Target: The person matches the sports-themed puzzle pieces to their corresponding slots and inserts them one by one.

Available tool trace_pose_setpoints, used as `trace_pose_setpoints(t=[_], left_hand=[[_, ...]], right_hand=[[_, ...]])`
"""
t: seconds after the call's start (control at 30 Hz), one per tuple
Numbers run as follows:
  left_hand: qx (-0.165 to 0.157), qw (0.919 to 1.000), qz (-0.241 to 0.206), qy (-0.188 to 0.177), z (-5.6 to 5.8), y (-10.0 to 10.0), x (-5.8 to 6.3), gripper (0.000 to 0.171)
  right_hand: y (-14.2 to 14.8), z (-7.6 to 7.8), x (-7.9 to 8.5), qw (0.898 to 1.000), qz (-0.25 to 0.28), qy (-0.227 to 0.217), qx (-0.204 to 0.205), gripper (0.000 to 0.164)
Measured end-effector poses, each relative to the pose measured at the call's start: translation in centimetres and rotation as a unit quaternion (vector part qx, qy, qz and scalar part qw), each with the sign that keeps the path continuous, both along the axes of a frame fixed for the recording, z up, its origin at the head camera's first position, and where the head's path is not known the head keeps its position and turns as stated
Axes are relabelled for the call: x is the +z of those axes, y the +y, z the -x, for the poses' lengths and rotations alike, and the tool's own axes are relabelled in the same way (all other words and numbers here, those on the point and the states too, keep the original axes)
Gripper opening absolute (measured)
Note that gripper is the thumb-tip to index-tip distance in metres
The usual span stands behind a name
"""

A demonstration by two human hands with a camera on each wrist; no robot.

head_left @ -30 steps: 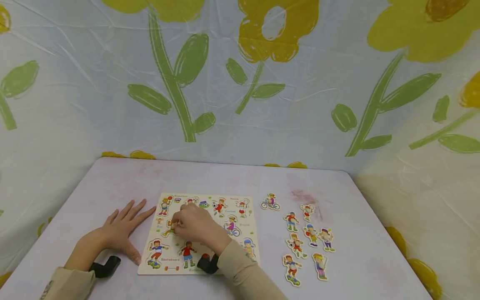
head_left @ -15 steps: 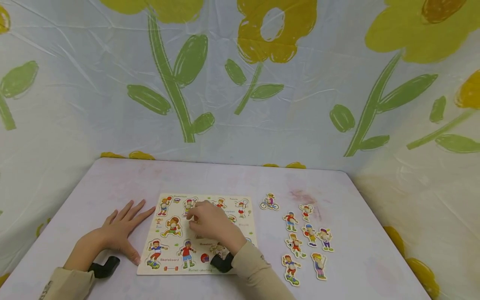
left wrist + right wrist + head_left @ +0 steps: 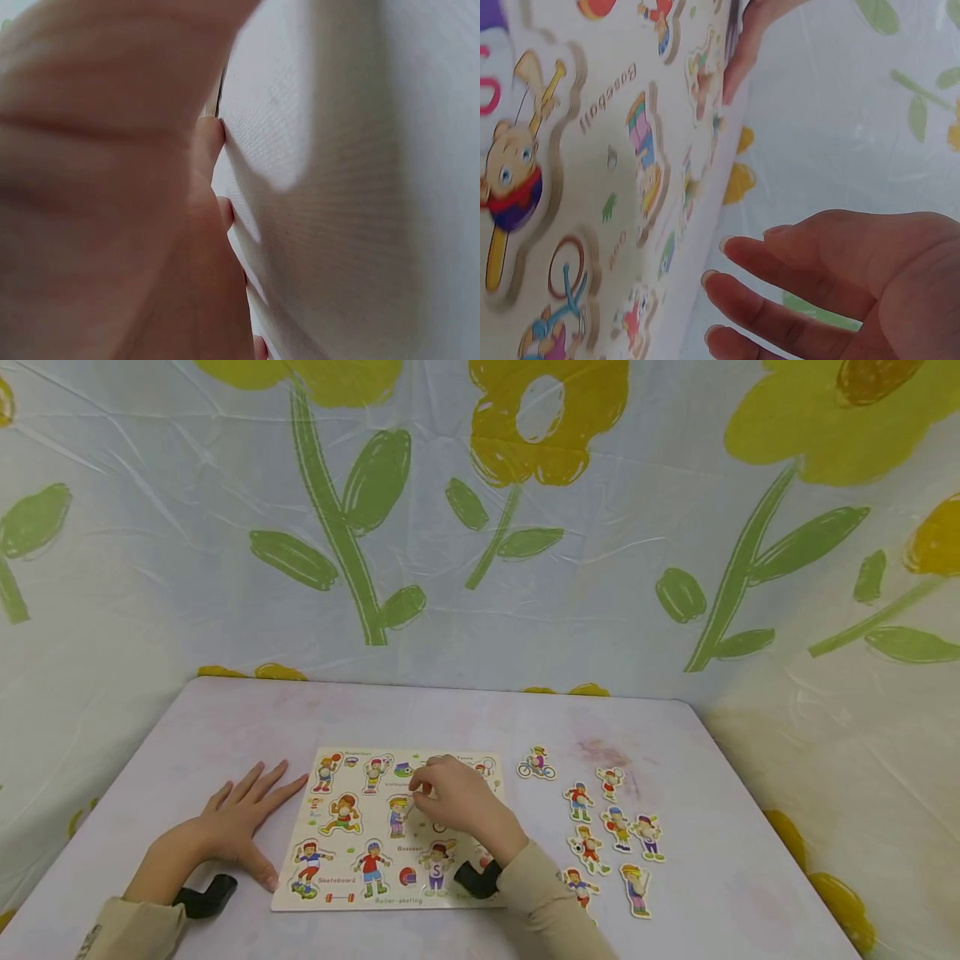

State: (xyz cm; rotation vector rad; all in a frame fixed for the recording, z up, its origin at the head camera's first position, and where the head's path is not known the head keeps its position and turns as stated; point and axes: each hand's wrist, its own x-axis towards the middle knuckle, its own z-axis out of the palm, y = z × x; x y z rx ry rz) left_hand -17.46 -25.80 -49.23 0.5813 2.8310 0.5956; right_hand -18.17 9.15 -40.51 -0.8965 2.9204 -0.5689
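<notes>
A wooden peg puzzle board with printed sports figures lies on the table in the head view. My left hand rests on the table at the board's left side, fingers spread, thumb close by its edge. Over the board's right half hovers my right hand, which holds nothing. In the right wrist view the thumb and fingers of this right hand are loosely bent and apart, beside the board. The running-child figure sits in the board's middle row at left. The left wrist view shows mostly skin and tabletop.
Several loose puzzle pieces lie right of the board, among them a cyclist, a roller skater and a child with a bat. A flower-printed cloth stands behind the table.
My right hand has left the running-child figure and moved right across the board, uncovering the left and middle figures. My left hand has stayed in place.
</notes>
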Motion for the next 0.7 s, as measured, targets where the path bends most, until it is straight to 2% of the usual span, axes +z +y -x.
trace_pose_setpoints(t=[0.27, 0.5, 0.7], left_hand=[[0.002, 0.9999, 0.009, 0.007, 0.0, 0.0, 0.1, 0.142], [-0.005, 0.9999, 0.001, -0.01, -0.3, 0.4, 1.1, 0.141], [0.003, 0.9999, 0.01, -0.009, 0.0, 0.2, 0.6, 0.143]], right_hand=[[2.2, 0.3, 0.1, 1.0, 0.017, 0.002, -0.013, 0.015], [4.2, 0.6, -0.1, 0.999, 0.036, 0.001, -0.028, 0.014], [5.7, 0.8, -0.2, 0.998, 0.037, 0.006, -0.042, 0.013]])
